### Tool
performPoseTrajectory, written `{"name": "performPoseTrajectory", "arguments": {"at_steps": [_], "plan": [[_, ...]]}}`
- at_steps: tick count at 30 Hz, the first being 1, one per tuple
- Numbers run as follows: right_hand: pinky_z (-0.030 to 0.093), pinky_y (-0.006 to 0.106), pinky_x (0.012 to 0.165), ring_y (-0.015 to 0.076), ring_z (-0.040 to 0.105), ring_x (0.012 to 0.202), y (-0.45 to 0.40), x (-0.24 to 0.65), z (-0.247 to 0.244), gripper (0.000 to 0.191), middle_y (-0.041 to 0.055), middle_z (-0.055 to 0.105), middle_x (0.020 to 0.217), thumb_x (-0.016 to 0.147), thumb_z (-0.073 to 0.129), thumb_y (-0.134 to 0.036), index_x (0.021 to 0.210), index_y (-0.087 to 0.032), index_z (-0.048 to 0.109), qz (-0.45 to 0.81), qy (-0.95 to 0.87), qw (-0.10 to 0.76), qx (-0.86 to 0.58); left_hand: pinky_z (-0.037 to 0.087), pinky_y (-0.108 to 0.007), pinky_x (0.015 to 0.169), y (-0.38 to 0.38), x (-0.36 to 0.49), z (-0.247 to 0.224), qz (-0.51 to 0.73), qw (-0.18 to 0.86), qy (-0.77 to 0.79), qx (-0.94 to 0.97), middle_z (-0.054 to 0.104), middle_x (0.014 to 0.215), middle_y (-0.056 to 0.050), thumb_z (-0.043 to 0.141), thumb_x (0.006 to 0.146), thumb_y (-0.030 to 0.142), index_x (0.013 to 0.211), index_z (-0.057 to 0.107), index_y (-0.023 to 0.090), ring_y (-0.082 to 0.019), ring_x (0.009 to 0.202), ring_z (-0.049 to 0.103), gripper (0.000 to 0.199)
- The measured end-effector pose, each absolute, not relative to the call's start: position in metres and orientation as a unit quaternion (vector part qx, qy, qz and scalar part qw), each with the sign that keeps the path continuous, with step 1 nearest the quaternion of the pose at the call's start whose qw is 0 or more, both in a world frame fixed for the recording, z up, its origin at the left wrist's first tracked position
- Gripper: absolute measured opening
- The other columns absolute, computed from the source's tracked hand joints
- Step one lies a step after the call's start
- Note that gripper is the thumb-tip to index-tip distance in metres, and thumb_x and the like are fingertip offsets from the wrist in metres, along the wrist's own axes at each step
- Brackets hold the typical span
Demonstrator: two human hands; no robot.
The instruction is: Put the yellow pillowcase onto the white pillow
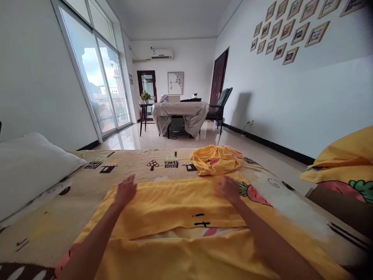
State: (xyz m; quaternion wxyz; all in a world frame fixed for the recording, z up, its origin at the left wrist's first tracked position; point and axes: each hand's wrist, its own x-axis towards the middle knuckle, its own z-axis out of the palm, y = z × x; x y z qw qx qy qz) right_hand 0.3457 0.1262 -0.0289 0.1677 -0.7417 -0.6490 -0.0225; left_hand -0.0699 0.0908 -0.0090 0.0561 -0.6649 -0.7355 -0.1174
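A yellow cloth [171,200] with a carrot print and dark marks lies spread on the bed, its far part folded over toward me. At its far left corner, my left hand [126,190] rests on the fabric with its fingers stretched forward. Near the far right corner, beside the printed carrot, is my right hand [228,188]; its fingers are blurred, so their grip is unclear. Just beyond that hand sits a crumpled yellow cloth [215,160], also with a carrot print.
The beige patterned blanket [136,165] covers the bed. A white pillow [32,171] lies at the left. More yellow carrot-print fabric [349,155] is piled at the right. Past the bed stand a covered table [180,109] and a black chair [220,107] on the tiled floor.
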Motion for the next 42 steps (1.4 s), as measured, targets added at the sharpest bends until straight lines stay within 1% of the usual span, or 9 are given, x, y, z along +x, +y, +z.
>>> {"name": "performPoseTrajectory", "arguments": {"at_steps": [5, 8, 12, 16, 23, 27, 32, 36, 42], "plan": [[0.035, 0.025, 0.099, 0.0185, 0.050, 0.121, 0.087, 0.222, -0.034, 0.047, 0.0017, 0.055, 0.133, 0.091, 0.036, -0.045, 0.131, -0.025, 0.051, 0.063, -0.814, 0.149, -0.558, 0.032, -0.030, 0.107, 0.084, 0.029, -0.032, -0.065, -0.039, -0.606, -0.792, 0.038, 0.146, -0.013, 0.028, 0.094, 0.025, 0.139, 0.040, 0.012, -0.017, 0.135, 0.035, 0.049], [0.030, 0.029, 0.105, 0.0179, 0.041, 0.129, 0.073, 0.212, -0.045, 0.048, -0.0062, 0.045, 0.142, 0.094, 0.026, -0.046, 0.133, -0.030, 0.048, 0.077, -0.842, 0.134, -0.516, 0.032, -0.031, 0.107, 0.067, 0.032, -0.044, -0.039, -0.062, -0.608, -0.791, 0.034, 0.149, -0.006, 0.026, 0.094, 0.037, 0.140, 0.040, 0.023, -0.017, 0.137, 0.031, 0.050], [0.026, 0.040, 0.109, 0.0224, 0.034, 0.135, 0.071, 0.296, -0.049, 0.051, 0.0077, 0.039, 0.146, 0.091, 0.034, -0.040, 0.136, -0.019, 0.046, 0.065, -0.801, 0.106, -0.585, 0.026, -0.046, 0.111, 0.032, -0.047, -0.045, -0.011, -0.044, -0.709, -0.704, 0.025, 0.152, -0.010, 0.017, 0.094, 0.042, 0.145, 0.029, 0.017, -0.024, 0.140, 0.022, 0.058], [0.024, 0.054, 0.107, 0.0298, 0.030, 0.137, 0.055, 0.402, -0.042, 0.052, 0.0190, 0.034, 0.147, 0.091, 0.030, -0.029, 0.139, -0.012, 0.041, 0.024, -0.727, 0.092, -0.680, 0.027, -0.055, 0.107, -0.010, -0.124, -0.031, 0.008, -0.004, -0.787, -0.617, 0.031, 0.149, -0.015, 0.021, 0.093, 0.030, 0.140, 0.039, 0.012, -0.029, 0.139, 0.027, 0.054], [0.025, 0.059, 0.105, 0.0345, 0.033, 0.134, 0.049, 0.384, -0.019, 0.042, 0.0188, 0.043, 0.141, 0.087, 0.044, -0.018, 0.128, -0.015, 0.052, -0.008, -0.719, 0.087, -0.689, 0.019, -0.055, 0.109, 0.000, -0.077, 0.001, -0.011, 0.048, -0.769, -0.637, 0.030, 0.147, -0.025, 0.027, 0.081, -0.003, 0.135, 0.044, 0.003, -0.031, 0.139, 0.025, 0.057], [0.036, 0.052, 0.102, 0.0265, 0.045, 0.123, 0.061, 0.280, -0.016, 0.039, 0.0112, 0.047, 0.136, 0.091, 0.051, -0.032, 0.127, -0.018, 0.049, 0.017, -0.805, 0.107, -0.583, 0.030, -0.048, 0.108, 0.037, 0.016, -0.004, -0.043, -0.020, -0.694, -0.718, 0.041, 0.144, -0.014, 0.036, 0.094, 0.019, 0.135, 0.043, 0.013, -0.026, 0.134, 0.037, 0.042], [0.049, 0.043, 0.087, 0.0217, 0.057, 0.103, 0.058, 0.207, -0.041, 0.033, 0.0076, 0.056, 0.120, 0.091, 0.053, -0.035, 0.118, -0.016, 0.055, 0.063, -0.846, 0.122, -0.515, 0.033, -0.051, 0.107, 0.045, 0.086, -0.039, -0.064, -0.084, -0.644, -0.758, 0.045, 0.141, -0.011, 0.045, 0.092, 0.042, 0.132, 0.047, 0.019, -0.026, 0.128, 0.043, 0.046], [0.034, 0.050, 0.104, 0.0258, 0.043, 0.125, 0.066, 0.217, -0.058, 0.042, 0.0110, 0.045, 0.139, 0.093, 0.047, -0.039, 0.131, -0.020, 0.048, 0.080, -0.827, 0.137, -0.540, 0.020, -0.054, 0.112, 0.047, 0.081, -0.055, -0.077, -0.087, -0.673, -0.730, 0.025, 0.153, -0.008, 0.030, 0.094, 0.043, 0.142, 0.036, 0.023, -0.025, 0.141, 0.022, 0.052], [0.014, 0.047, 0.112, 0.0231, 0.020, 0.141, 0.089, 0.227, -0.066, 0.062, 0.0073, 0.024, 0.153, 0.090, 0.036, -0.049, 0.145, -0.021, 0.031, 0.102, -0.763, 0.119, -0.627, 0.016, -0.053, 0.113, 0.064, 0.073, -0.058, -0.079, -0.082, -0.723, -0.681, 0.016, 0.155, -0.003, 0.030, 0.087, 0.048, 0.145, 0.029, 0.026, -0.023, 0.143, 0.014, 0.062]]}}
